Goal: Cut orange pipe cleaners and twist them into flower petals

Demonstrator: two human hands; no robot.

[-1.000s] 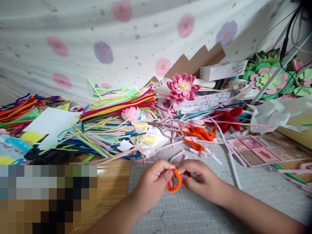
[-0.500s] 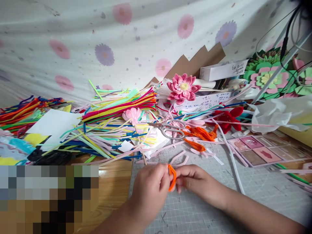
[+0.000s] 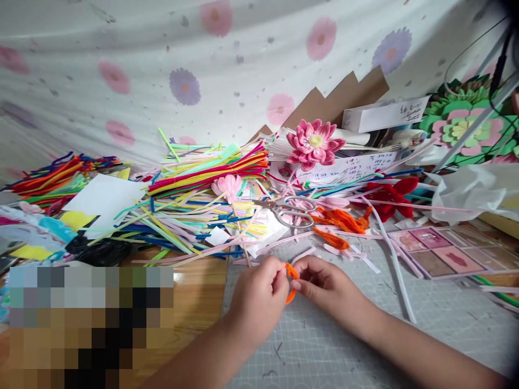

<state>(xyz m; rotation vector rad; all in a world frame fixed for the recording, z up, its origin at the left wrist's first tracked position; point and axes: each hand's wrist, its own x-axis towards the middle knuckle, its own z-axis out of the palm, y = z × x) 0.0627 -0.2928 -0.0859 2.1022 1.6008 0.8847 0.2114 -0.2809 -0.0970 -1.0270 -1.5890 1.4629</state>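
Note:
Between my two hands is an orange pipe cleaner [image 3: 291,294] bent into a narrow loop. My left hand [image 3: 259,297] is closed, pinching the loop's left side between thumb and fingers. My right hand [image 3: 322,283] has its thumb and fingertips closed on the loop's right side. Both hands are just above the grey cutting mat [image 3: 308,351]. Beyond them lie orange petal-like pipe cleaner pieces [image 3: 340,220] and a pair of scissors [image 3: 294,210] with grey handles. A pale pink flower [image 3: 227,189] on a thin stick stands behind my left hand.
Bundles of coloured pipe cleaners [image 3: 211,167] are heaped at the back left. A pink flower [image 3: 315,143] and a red flower [image 3: 391,195] are at the back. An eyeshadow palette [image 3: 441,251] lies on the right, near a white strip [image 3: 395,275]. Pixelation covers the lower left.
The view has shifted, so the background sits further right. My right thumb and fingers have moved in and now grip the orange loop, which looks narrower and partly covered.

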